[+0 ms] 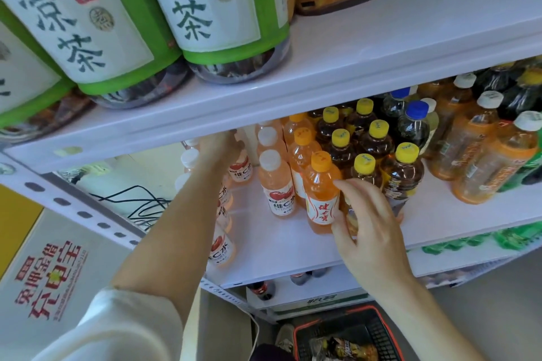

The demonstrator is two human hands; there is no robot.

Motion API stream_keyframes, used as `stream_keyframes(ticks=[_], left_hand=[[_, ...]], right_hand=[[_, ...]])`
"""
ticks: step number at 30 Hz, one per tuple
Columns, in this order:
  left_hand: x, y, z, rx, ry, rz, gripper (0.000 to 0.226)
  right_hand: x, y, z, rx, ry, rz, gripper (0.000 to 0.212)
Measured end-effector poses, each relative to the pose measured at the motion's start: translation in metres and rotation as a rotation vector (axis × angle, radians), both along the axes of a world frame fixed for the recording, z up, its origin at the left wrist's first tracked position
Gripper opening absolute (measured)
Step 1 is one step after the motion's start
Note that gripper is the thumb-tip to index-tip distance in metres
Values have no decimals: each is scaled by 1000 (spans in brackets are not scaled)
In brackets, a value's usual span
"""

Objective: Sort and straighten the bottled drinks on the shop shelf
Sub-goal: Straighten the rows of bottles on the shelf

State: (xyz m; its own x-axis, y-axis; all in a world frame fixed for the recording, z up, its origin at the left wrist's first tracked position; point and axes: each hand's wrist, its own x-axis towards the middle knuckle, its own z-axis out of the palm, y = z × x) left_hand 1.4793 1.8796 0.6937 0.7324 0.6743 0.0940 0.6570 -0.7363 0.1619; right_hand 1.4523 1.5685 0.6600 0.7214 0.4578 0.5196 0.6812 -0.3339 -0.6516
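Orange bottle (321, 193) at the front of the middle shelf (264, 246) is gripped loosely by the right hand (371, 223), thumb low and index finger high on its side. Left hand (218, 145) is buried among the pink bottles (277, 184) further back; its grip cannot be told.

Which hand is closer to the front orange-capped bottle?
Right. The right hand is right beside the orange-capped bottle; the left hand reaches farther back, among the pink bottles.
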Motion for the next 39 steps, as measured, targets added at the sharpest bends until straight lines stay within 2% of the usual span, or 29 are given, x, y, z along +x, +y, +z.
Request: stream_keyframes(ticks=[5,11,14,17,19,22,25,28,31,33,37,39], left_hand=[[-33,-32,-10,-41,-71,-39,30],[-93,-85,22,126,-251,-45,31],[-128,-114,47,237,-342,-78,27],[-155,-135,69,122,-443,-100,25],[-165,-143,78,-55,-532,-120,23],[-176,-147,81,-292,-664,-174,22],[-180,-147,78,-401,-739,-223,19],[-184,-145,78,-496,-800,-200,18],[-186,-141,79,-565,-748,-143,25],[-189,-137,80,-620,-685,-90,33],[-197,-131,73,-720,-559,-64,49],[-197,-137,67,-713,-609,-75,46]], right_hand=[[-15,-4,-9,73,137,80,32],[-29,-9,-22,121,398,121,31],[-32,-6,-20,136,755,226,27],[-34,-5,-16,291,1364,287,23],[-36,-9,-15,319,1660,364,45],[-43,-17,-11,263,1846,590,67],[-52,-20,-5,352,1861,675,71],[-58,-23,0,449,1723,599,63],[-62,-28,7,577,1576,538,59],[-65,-33,13,673,1489,571,53],[-59,-44,20,803,1456,643,55],[-59,-52,23,831,1432,674,55]])
